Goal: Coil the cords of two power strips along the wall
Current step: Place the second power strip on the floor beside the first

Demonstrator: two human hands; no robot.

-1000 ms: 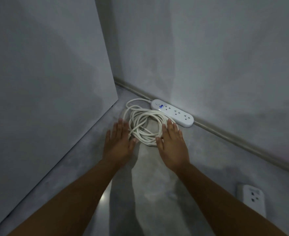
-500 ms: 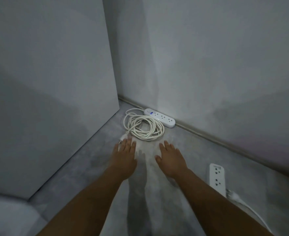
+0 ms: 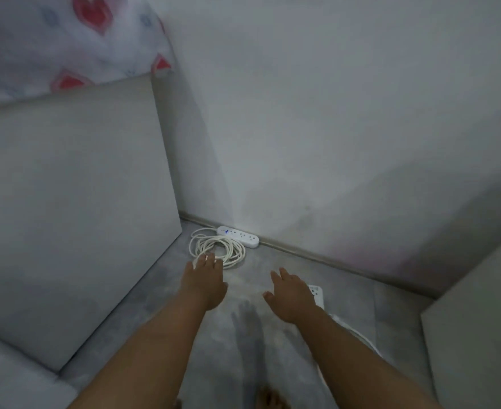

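Heart-print sheet (image 3: 66, 39) top left, above grey panel (image 3: 66, 216). Coil (image 3: 237, 256) flat on floor (image 3: 376, 305) in corner, just beside first strip (image 3: 237, 236). Strip lies along skirting (image 3: 331, 258), blue light on. Left hand (image 3: 205, 283) flat, fingers straight, tips at coil's near edge; contact unclear, grips nothing. Right hand (image 3: 292, 295) spread wide, empty, over floor, hiding part of second strip (image 3: 317, 293). Its cord (image 3: 358, 333) runs loose behind right forearm. Second panel (image 3: 479, 335) far right.

the right hand (image 3: 291, 296) hides most of the second power strip (image 3: 317, 293) lying behind it.
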